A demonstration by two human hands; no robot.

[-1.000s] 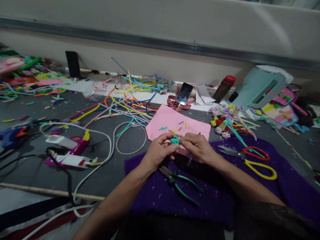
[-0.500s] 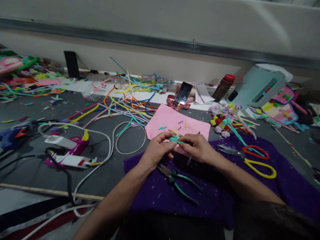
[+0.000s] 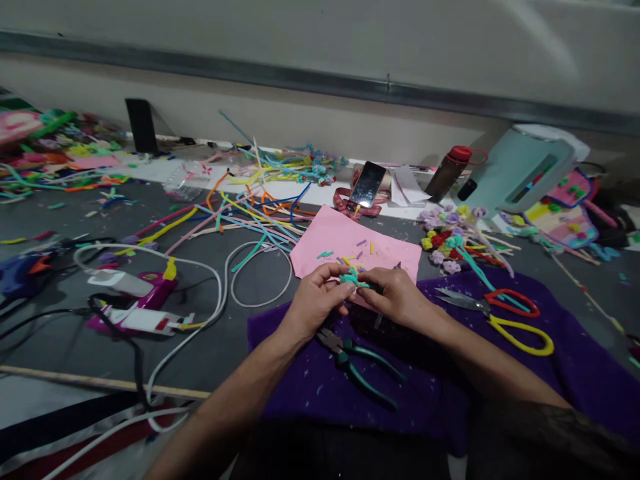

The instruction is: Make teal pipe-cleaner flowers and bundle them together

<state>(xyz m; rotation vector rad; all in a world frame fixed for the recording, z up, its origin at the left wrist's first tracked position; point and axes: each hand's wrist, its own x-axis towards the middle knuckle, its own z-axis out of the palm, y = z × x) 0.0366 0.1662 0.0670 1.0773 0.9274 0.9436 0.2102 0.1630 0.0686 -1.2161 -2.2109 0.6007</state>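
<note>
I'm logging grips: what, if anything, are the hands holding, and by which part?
A turquoise piece: the left hand pinches its left side, the right hand its right. Whether the right holds more is unclear.

Turquoise piece [image 3: 351,279] was mostly covered by the pinching fingers of left hand [image 3: 315,300] and right hand [image 3: 400,293]; too small to make out its shape. Right hand's curled fingers: hidden behind its own back. A dark tip [image 3: 398,266] poked out just beyond them, rest hidden, couldn't ID it. Pink sheet [image 3: 340,233]: near edge blocked by both hands. Purple cloth [image 3: 287,393] below the fingers: partly under the forearms. Red strap [image 3: 367,211] beyond the fingers: lettering too small to read. Far left of the fingers: blue tool [image 3: 17,275] was blurred and cut off at the view's edge.
</note>
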